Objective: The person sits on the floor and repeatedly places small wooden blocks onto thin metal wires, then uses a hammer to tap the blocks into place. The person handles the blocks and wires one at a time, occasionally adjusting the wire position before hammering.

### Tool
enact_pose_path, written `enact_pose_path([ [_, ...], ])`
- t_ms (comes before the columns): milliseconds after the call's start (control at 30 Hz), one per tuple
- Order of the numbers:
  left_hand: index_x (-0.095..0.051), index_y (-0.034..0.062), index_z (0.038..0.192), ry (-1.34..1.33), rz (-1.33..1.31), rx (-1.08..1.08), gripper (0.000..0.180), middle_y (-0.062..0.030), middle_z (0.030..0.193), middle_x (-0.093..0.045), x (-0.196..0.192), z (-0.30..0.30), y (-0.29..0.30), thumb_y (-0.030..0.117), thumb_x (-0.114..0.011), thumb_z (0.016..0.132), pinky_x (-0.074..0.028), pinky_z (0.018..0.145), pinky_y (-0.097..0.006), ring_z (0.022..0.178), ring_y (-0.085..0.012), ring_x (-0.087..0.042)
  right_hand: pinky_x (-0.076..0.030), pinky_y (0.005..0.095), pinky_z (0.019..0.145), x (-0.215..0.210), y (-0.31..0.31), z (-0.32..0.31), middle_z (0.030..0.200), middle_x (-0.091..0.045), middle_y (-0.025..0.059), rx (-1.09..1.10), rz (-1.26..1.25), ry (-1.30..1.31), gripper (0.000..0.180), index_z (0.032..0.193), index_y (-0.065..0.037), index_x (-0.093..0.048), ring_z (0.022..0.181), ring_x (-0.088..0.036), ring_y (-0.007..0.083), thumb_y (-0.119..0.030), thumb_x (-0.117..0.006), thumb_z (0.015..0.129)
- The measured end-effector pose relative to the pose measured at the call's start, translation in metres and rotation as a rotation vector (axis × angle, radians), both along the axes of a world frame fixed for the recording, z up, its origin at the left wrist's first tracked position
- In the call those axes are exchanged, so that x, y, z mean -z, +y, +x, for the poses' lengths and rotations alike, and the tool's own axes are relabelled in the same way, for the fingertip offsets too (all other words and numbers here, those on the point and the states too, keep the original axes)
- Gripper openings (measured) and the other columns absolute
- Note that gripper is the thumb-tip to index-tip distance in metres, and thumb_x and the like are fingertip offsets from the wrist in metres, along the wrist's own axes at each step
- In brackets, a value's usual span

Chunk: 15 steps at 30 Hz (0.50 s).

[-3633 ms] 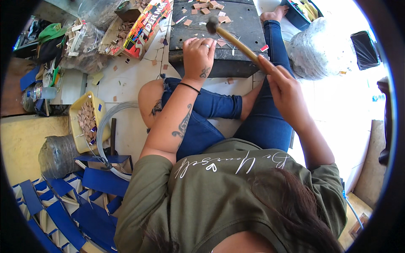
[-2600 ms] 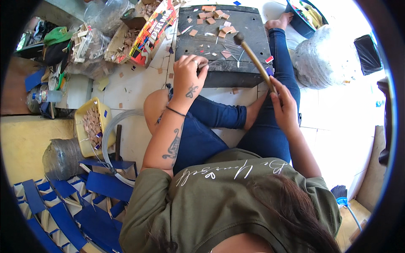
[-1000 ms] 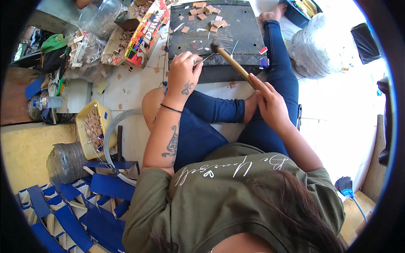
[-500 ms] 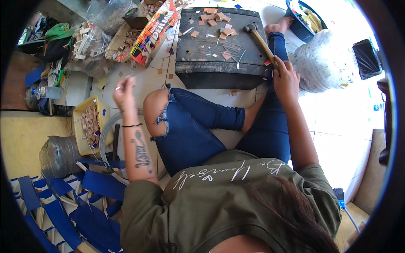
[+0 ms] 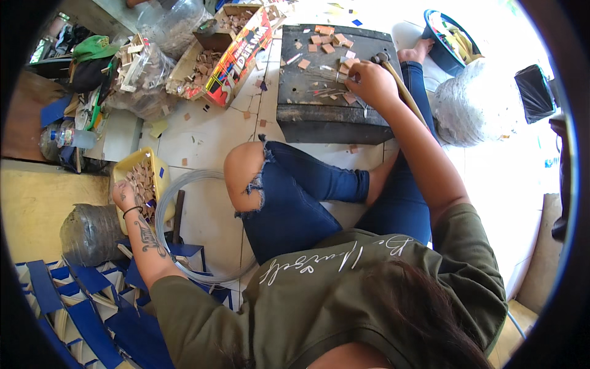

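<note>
A: Left hand [image 5: 125, 192] is at the near rim of the yellow tray [image 5: 118, 178], fingers curled down into the small wooden pieces [image 5: 142, 179]; whether the grip has closed on one I cannot tell, the pile hides the fingertips

B: Handling?

A: Judged light, stiff, flat and small, so a pinch by the edges between thumb and forefinger should do. Wire coil [image 5: 184, 209] lies on the floor just right of that hand

B: Right side?

A: Right hand [image 5: 369, 83] rests on the dark block [image 5: 335, 92], grip wrapped round the hammer [image 5: 393, 77] handle close below its head; loose pieces lie just left of it. Head-heavy, rigid
</note>
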<state>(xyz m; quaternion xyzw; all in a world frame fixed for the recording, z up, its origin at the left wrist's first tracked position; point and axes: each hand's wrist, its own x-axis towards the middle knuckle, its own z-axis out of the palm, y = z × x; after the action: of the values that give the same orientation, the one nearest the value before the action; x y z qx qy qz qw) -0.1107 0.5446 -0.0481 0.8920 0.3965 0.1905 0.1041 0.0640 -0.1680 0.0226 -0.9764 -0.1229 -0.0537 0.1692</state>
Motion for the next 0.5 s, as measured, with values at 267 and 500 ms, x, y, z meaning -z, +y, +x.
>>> enact_pose_path([
  [267, -0.062, 0.0033, 0.118, -0.34, -0.001, 0.617, 0.036, -0.0162, 0.114, -0.063, -0.006, 0.099, -0.183, 0.018, -0.069, 0.086, -0.046, 0.095, -0.039, 0.104, -0.0293, -0.062, -0.054, 0.0341, 0.07, 0.0, -0.018, 0.005, 0.078, -0.071, 0.0114, -0.019, 0.234, 0.039, 0.02, 0.086, -0.004, -0.072, 0.072, -0.069, 0.0245, -0.02, -0.073, 0.073],
  [500, -0.066, 0.0023, 0.108, -0.5, -0.191, 1.233, 0.028, -0.0138, 0.103, -0.066, -0.077, 0.174, -0.398, 0.018, -0.07, 0.085, -0.048, 0.089, -0.037, 0.1, -0.0295, -0.062, -0.05, 0.0338, 0.063, -0.019, -0.046, 0.002, 0.066, -0.064, 0.0127, 0.014, 0.376, -0.007, 0.022, 0.073, 0.002, -0.061, 0.06, -0.061, 0.0236, -0.017, -0.071, 0.07],
])
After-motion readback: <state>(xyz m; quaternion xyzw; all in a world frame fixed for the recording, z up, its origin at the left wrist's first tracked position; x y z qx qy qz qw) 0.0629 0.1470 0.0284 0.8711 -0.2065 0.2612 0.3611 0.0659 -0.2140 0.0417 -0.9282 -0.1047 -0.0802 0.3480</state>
